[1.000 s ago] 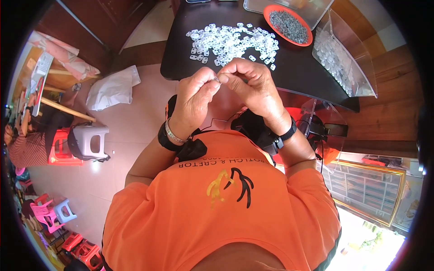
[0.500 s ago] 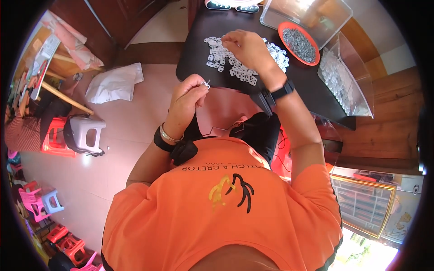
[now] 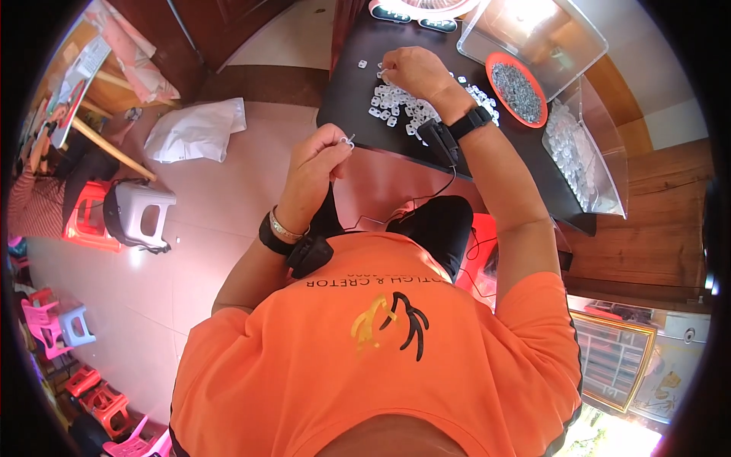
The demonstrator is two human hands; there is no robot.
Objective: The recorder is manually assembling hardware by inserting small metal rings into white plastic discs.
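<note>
Dark table (image 3: 396, 145), left fingers (image 3: 339, 145) pinching tiny white piece (image 3: 349, 140), right fingers (image 3: 392, 74) curled among white pieces (image 3: 396, 107).

A crumpled white plastic bag (image 3: 196, 131) is seen lying on the pinkish floor, left of the dark table (image 3: 350, 91). A clear plastic bag (image 3: 582, 148) filled with small pale pieces is laid along the table's right edge, just beside a round orange dish (image 3: 518, 89). A clear, box-shaped container (image 3: 533, 30) is set at the table's far end. At the lower right, a compartmented organiser box (image 3: 609, 358) is found. Colourful printed sheets (image 3: 65, 91) are spread on a surface at the upper left. No lit screen can be made out.
</note>
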